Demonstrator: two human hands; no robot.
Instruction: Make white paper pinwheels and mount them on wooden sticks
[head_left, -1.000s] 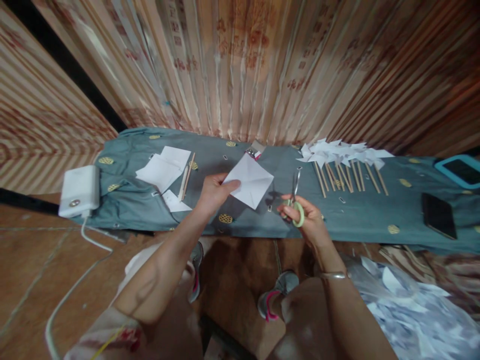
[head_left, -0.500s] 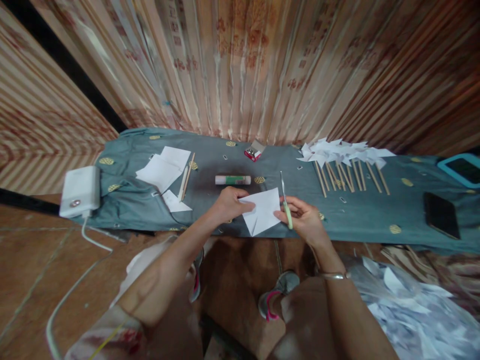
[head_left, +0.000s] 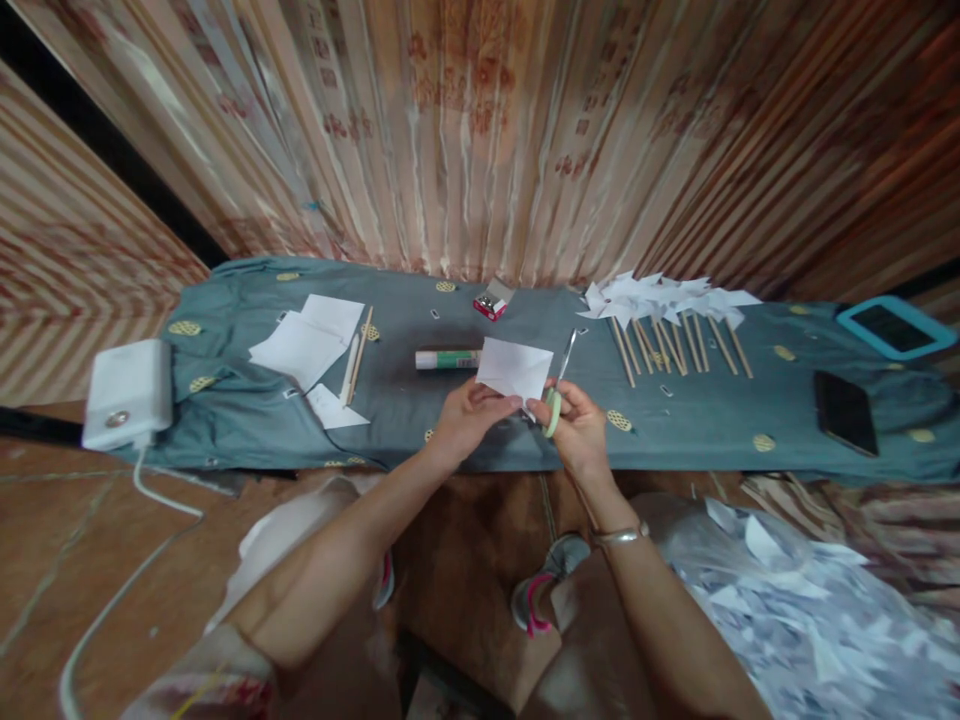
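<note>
My left hand [head_left: 471,418] pinches a folded white paper square [head_left: 514,367] by its near edge, holding it up over the grey-green cloth [head_left: 675,420]. Just to its right, my right hand [head_left: 576,424] grips scissors with pale green handles [head_left: 556,396]; the blades point up and away, right beside the paper's right edge. A glue stick [head_left: 448,359] lies on the cloth behind the paper.
White paper sheets [head_left: 307,338] and two wooden sticks [head_left: 355,354] lie at left, near a white box with a cable [head_left: 127,393]. Paper pinwheels on sticks [head_left: 667,315] sit at right, then a dark phone [head_left: 845,411] and a blue-framed tablet [head_left: 896,327]. A small red box [head_left: 491,300] is at the back. Paper scraps in a bag [head_left: 795,610] lie by my right knee.
The paper came down from a raised, open position and was brought close in front of me. My right hand moved the scissors left until they met the paper's right edge.
</note>
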